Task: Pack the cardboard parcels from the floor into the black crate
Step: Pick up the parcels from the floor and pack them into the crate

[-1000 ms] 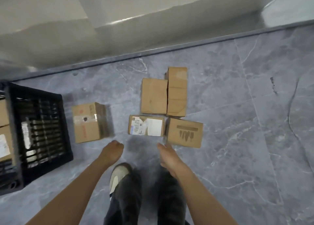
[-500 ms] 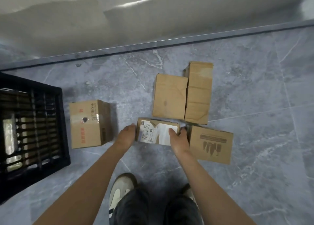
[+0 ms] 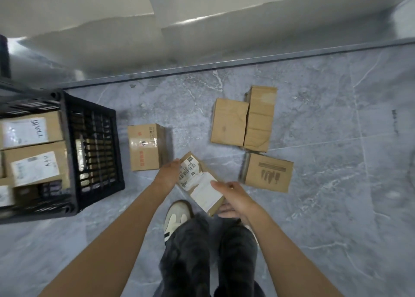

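Black crate (image 3: 94,153): left portion cut off by the frame edge. Upper crate parcel (image 3: 29,128): cropped at the left. Small crate parcel (image 3: 5,195) at the lower left: blurred and cropped. Held parcel (image 3: 199,182): label print too small to read; underside unseen, near corner covered by the right hand (image 3: 235,198). Left hand (image 3: 167,173): fingertips out of sight at the parcel's far end. Taped parcel (image 3: 144,148) on the floor: red lettering illegible. Printed parcel (image 3: 268,173): dark symbols blurred. Right shoe (image 3: 254,234): almost wholly covered by the trouser leg (image 3: 238,251). Dark object (image 3: 4,56) at the upper left edge: cropped, unidentifiable. Left forearm (image 3: 107,240) and right forearm (image 3: 292,251): cut off at the bottom edge.
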